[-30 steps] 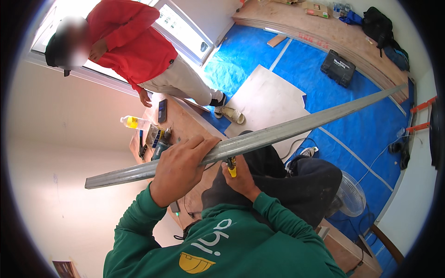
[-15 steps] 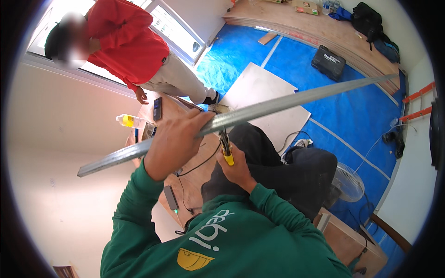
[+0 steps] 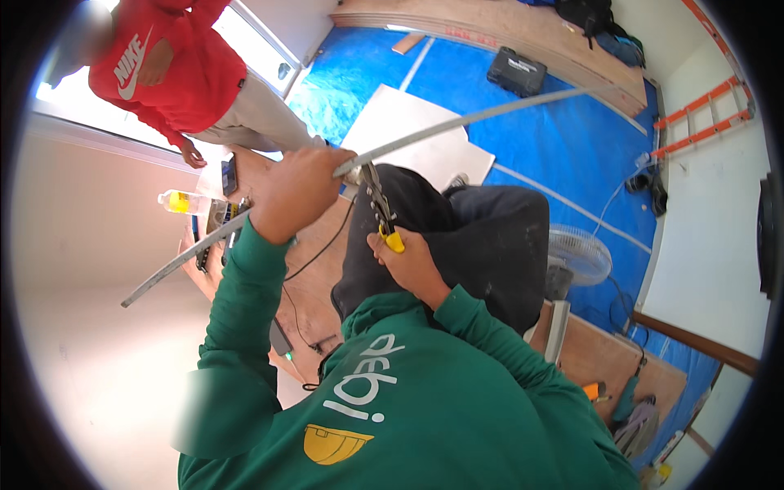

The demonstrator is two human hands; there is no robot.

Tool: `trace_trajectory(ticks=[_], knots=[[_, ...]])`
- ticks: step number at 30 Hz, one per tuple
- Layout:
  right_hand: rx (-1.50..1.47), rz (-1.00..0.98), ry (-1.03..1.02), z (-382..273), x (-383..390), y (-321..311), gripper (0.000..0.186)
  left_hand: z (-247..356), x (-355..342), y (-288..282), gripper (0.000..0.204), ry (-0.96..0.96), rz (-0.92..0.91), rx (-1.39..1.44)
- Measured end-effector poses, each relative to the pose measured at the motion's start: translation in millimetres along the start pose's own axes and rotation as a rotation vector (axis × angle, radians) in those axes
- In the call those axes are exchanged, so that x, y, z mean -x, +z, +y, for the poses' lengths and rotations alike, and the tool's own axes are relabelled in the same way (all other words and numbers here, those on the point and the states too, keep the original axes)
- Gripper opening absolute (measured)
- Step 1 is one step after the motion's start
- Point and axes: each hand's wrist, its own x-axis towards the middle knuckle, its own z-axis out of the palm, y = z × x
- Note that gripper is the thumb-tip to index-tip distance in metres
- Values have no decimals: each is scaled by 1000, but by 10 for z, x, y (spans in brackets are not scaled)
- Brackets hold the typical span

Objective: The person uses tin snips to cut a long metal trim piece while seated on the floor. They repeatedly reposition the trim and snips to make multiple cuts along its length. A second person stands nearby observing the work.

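A long grey metal channel [image 3: 457, 124] runs slantwise across my view, from lower left to upper right. Around its middle my left hand [image 3: 300, 189] is wrapped, so that stretch of it is hidden. My right hand [image 3: 408, 260] grips tin snips [image 3: 380, 204] by their yellow handles, below the channel. Their jaws reach up to its edge just right of my left hand. Whether the blades have closed on the metal I cannot tell. My dark-trousered knees are bent beneath the tool.
A person in a red top [image 3: 163, 69] stands at upper left. Near them a phone [image 3: 229, 174] and a bottle [image 3: 184, 202] rest on the wooden surface. A fan [image 3: 578, 255] stands right of my legs. Beyond are a black case [image 3: 516, 72], blue sheeting and an orange ladder [image 3: 702, 122].
The channel has rolled so its narrow edge now faces me. The snips' jaws show more clearly against it. My view has shifted right, and surroundings appear farther left.
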Motion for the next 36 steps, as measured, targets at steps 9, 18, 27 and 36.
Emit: trace_trajectory(ticks=[9,18,27,36], knots=[[175,132,-69,-282,263,-70,47,47,18,-47,28,56,-26,11],[142,88,-54,84,230,-75,37,194,104,54,29,-32,-120,34],[17,-70,125,55,320,-190,36,-124,54,380,26,25,-102,133],[-198,203,185,-606,1692,-1214,43,-339,62,628,27,-18,-189,227]])
